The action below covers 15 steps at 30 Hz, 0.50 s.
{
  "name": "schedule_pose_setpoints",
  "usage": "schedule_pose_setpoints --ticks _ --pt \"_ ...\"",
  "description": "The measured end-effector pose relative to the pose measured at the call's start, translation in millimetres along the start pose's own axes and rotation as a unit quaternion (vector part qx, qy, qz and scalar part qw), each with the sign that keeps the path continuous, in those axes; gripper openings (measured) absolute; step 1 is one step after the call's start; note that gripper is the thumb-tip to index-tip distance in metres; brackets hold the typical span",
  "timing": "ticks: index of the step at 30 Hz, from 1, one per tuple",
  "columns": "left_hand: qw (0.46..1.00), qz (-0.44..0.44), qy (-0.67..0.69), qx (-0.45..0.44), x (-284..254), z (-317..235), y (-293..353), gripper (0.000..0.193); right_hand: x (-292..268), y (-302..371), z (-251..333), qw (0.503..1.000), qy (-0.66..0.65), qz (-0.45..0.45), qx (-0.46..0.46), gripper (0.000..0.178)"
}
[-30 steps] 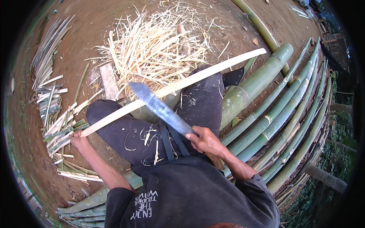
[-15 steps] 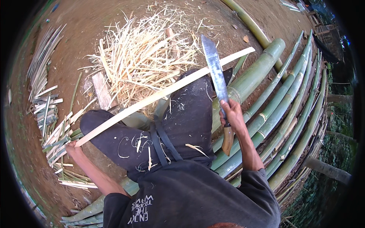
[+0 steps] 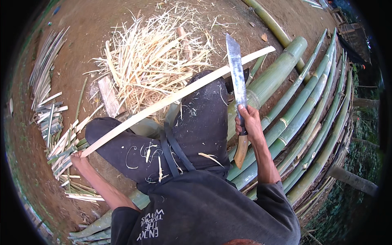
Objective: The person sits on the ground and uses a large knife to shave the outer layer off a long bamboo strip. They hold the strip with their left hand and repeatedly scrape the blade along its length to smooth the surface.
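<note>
My left hand (image 3: 77,157) is closed round the near end of a long pale bamboo strip (image 3: 163,107). The strip slants across my lap, over both thighs, and its far end reaches up to the right. In my right hand (image 3: 249,122) is a machete (image 3: 235,67), gripped where the dark upper part of the handle meets the blade. Its wooden handle end sticks out below my fist. The broad metal blade points away from me and crosses in front of the strip near its far end; whether the two touch I cannot tell. Thin shavings (image 3: 148,153) lie on my dark trousers.
A heap of pale bamboo shavings (image 3: 151,61) covers the ground ahead, with a wooden block (image 3: 108,97) beside it. Thick green bamboo poles (image 3: 273,75) lie along my right. At the left are bundles of split strips (image 3: 45,69) and a pile of cut pieces (image 3: 61,159).
The machete has shifted slightly right and turned more upright, its tip moving right and up. My left hand and the bamboo strip's near end stay in place; the far end rises slightly.
</note>
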State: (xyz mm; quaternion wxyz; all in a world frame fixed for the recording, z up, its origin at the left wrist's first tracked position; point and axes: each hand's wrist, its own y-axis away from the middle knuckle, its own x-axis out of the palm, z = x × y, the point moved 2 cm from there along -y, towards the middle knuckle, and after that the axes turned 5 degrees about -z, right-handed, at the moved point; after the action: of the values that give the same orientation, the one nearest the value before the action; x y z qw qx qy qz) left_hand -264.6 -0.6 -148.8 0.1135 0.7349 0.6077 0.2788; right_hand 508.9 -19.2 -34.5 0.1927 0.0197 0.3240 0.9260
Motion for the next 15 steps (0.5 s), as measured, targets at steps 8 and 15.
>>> schedule_pose_setpoints --ticks 8,15 --pt "1.000 -0.021 0.012 0.010 11.9 5.9 23.0 0.032 14.8 10.5 -3.8 0.999 0.037 0.016 -0.013 0.027" --pt "0.999 -0.032 0.015 0.012 10.5 4.8 24.1 0.029 43.5 35.3 -15.2 0.994 0.064 0.083 0.029 0.029"
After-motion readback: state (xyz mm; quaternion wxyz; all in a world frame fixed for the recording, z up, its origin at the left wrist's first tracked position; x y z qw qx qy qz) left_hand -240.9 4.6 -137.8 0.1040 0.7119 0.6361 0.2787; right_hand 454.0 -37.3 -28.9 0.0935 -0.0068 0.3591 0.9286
